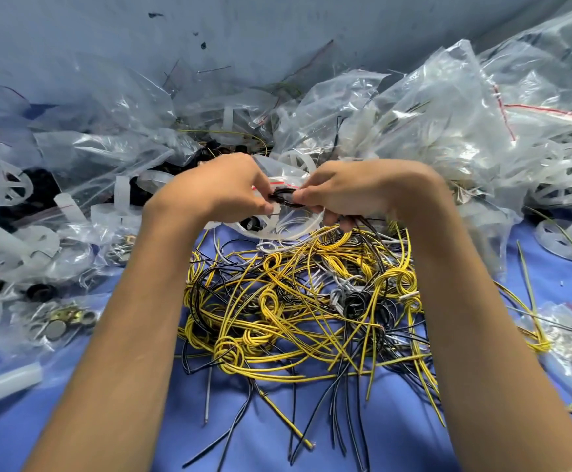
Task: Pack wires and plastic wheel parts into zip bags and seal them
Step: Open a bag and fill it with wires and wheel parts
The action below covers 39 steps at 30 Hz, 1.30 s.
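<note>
A blue table (260,447) with lots of stuff on it

A big messy pile of wires (305,308) sits in the middle, mostly yellow, with black and white ones mixed in. Heaps of clear bags (448,114) lie along the far side, from left to right. A white plastic wheel (557,245) lies flat on the right. A white tube (5,379) lies at the near left, near a bag of small metal bits (63,321).

Black wire coil (283,198) pinched between my left hand (230,189) and right hand (349,192) at a clear zip bag (279,178) mouth, white plastic wheel (289,231) inside, yellow and black wires (298,311) heaped below
</note>
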{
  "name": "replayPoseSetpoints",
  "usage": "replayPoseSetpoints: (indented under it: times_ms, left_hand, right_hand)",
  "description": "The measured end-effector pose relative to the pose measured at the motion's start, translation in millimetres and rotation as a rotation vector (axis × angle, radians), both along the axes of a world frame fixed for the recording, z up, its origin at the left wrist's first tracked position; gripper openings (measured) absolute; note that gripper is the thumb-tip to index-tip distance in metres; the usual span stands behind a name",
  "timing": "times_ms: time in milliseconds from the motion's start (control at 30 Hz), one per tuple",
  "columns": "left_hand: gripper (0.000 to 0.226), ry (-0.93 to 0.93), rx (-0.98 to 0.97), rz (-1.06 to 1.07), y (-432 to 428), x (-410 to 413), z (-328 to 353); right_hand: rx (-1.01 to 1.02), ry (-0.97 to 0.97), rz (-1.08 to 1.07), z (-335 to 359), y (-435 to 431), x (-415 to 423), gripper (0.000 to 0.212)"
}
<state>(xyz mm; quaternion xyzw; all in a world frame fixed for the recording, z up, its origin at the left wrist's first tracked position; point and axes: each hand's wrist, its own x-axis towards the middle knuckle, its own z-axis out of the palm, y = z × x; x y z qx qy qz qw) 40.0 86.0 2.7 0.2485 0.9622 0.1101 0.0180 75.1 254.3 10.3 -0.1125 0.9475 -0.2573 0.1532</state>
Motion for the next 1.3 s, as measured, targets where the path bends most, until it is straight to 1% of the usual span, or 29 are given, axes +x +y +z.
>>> replayPoseSetpoints:
  times_ms: [67,167,267,333,367,400,467,533,567,600,667,733,767,833,900,933,1033,1167,1200,1233,1300]
  left_hand:
    - [0.034,-0.008,0.012,0.016,1.8,0.5,-0.4]
    - [0.042,0.039,0.005,-0.038,3.9,2.1,1.1]
    - [0.048,0.060,-0.015,-0.103,4.9,4.0,2.8]
    - [0.050,0.052,-0.004,-0.141,5.0,5.7,3.6]
    - [0.049,0.055,0.001,-0.165,5.5,6.8,4.2]
    - [0.047,0.060,0.008,-0.189,5.9,7.9,5.2]
    - [0.044,0.071,0.053,-0.230,6.9,10.1,7.0]
    - [0.041,0.066,0.081,-0.233,6.1,12.0,9.4]
    - [0.040,0.057,0.085,-0.227,5.4,13.3,10.9]
    - [0.041,0.042,0.092,-0.223,4.6,14.3,11.9]
    - [0.044,0.018,0.101,-0.217,2.4,15.2,13.7]
    - [0.047,0.015,0.099,-0.180,-0.4,14.4,14.0]
    - [0.047,0.019,0.098,-0.162,-1.4,13.8,13.7]
    - [0.045,0.028,0.103,-0.140,-2.1,13.0,12.6]
    - [0.045,0.028,0.104,-0.123,-1.8,12.6,11.9]
    - [0.044,0.024,0.104,-0.122,-1.4,12.3,11.6]
    - [0.041,0.013,0.093,-0.141,-0.1,11.6,11.3]
    - [0.040,0.021,0.062,-0.131,0.7,11.4,11.3]
    - [0.039,0.019,0.068,-0.130,0.3,11.3,11.3]
    - [0.039,0.013,0.079,-0.131,-0.4,10.8,11.2]
    - [0.038,0.004,0.096,-0.132,-0.8,11.1,10.8]
  right_hand:
    - [-0.065,-0.052,-0.026,-4.9,-7.3,-0.3,0.020]
    - [-0.084,-0.055,-0.045,-12.3,-18.2,-4.9,0.023]
    - [0.019,0.092,-0.025,-18.7,-26.4,-14.5,0.023]
    - [0.050,0.231,-0.093,-26.4,-29.9,-19.6,0.023]
    - [0.029,0.308,-0.152,-30.9,-30.9,-21.1,0.024]
    - [-0.036,0.375,-0.204,-36.2,-32.9,-22.7,0.025]
    - [-0.275,0.417,-0.222,-47.2,-35.4,-27.7,0.029]
    - [-0.519,0.350,-0.183,-54.5,-39.1,-30.0,0.033]
    - [-0.581,0.325,-0.165,-56.4,-39.5,-29.8,0.035]
    - [-0.599,0.318,-0.140,-57.4,-39.0,-28.6,0.037]
    - [-0.552,0.313,-0.062,-56.2,-35.2,-26.7,0.043]
    - [-0.425,0.315,0.023,-51.9,-28.3,-27.5,0.037]
    - [-0.319,0.323,0.054,-48.9,-23.7,-29.0,0.030]
    - [-0.040,0.320,0.074,-41.7,-18.1,-29.7,0.014]
    - [0.181,0.266,0.071,-35.2,-17.4,-26.8,0.023]
    - [0.250,0.231,0.055,-32.0,-18.1,-23.8,0.027]
    - [0.334,0.178,-0.039,-23.2,-18.5,-14.4,0.030]
    - [0.384,0.247,-0.154,-14.1,-14.2,-10.1,0.046]
    - [0.395,0.260,-0.176,-13.7,-12.9,-10.5,0.046]
    - [0.396,0.249,-0.193,-13.9,-11.6,-11.6,0.045]
    - [0.382,0.167,-0.198,-17.1,-11.9,-13.5,0.045]
